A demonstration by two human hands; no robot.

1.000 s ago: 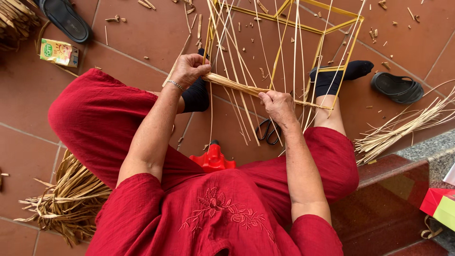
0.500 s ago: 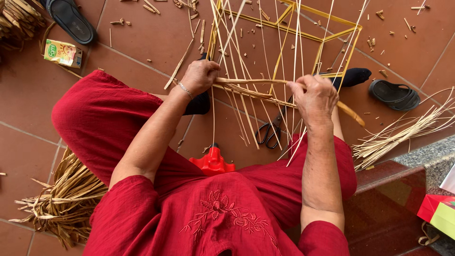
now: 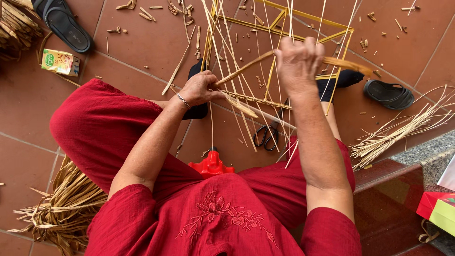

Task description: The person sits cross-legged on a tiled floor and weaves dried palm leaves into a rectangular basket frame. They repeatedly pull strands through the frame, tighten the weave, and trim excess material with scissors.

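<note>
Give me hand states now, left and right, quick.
Left hand: closed, pinching the end of a flat reed strip at the yellow frame.
Right hand: closed, gripping the same strip, raised.

The right hand (image 3: 297, 64) now sits higher than a second ago — it has lifted away from the knee and up in front of the yellow frame (image 3: 303, 28), its back turned to the camera. The flat strip (image 3: 246, 66) it grips has tilted with it: a second ago it lay nearly level between the two hands, now it slants up from the left hand (image 3: 201, 90) towards the right, its far end poking out past the fingers. The left hand stays low but has drawn a little nearer the body — the hands stand farther apart.
</note>
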